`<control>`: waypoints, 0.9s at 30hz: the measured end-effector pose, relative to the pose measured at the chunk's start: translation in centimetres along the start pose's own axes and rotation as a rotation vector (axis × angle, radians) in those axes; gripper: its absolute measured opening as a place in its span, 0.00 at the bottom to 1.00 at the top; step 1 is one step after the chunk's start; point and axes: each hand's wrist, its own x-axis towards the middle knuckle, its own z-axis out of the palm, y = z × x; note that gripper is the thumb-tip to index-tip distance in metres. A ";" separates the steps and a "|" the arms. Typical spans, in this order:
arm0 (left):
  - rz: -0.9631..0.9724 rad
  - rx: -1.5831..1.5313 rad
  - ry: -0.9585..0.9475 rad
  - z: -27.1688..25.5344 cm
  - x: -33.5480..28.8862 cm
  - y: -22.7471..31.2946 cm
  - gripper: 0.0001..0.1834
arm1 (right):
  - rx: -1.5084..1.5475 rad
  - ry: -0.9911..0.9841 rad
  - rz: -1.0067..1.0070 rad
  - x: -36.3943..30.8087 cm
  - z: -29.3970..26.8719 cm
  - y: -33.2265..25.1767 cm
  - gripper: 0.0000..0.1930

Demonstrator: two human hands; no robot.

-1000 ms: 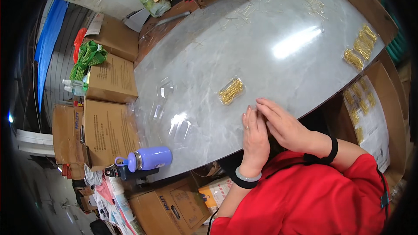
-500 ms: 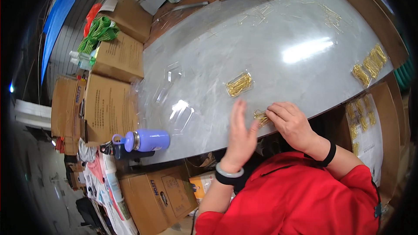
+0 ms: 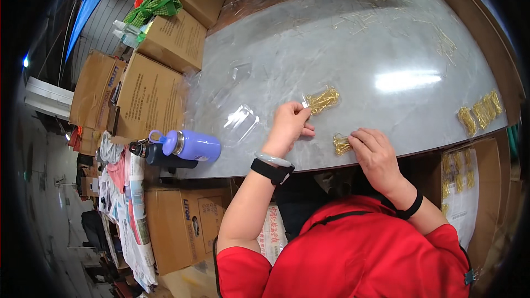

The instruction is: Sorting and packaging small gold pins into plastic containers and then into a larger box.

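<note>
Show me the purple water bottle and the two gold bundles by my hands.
Purple water bottle [image 3: 199, 145]: head view, on its body.
Left-hand gold bundle [image 3: 323, 100]: head view, on its middle.
Right-hand gold bundle [image 3: 342, 144]: head view, on its middle.

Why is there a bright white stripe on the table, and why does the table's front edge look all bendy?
In the head view, the white stripe is probably a lamp's glare on the shiny table; also in the head view, the wide fisheye lens bends that edge and leaves dark corners.
</note>
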 end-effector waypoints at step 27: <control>-0.193 -0.437 -0.324 4.3 -12.9 -10.5 0.06 | 0.065 -0.199 -0.095 -2.7 -2.4 -2.1 0.19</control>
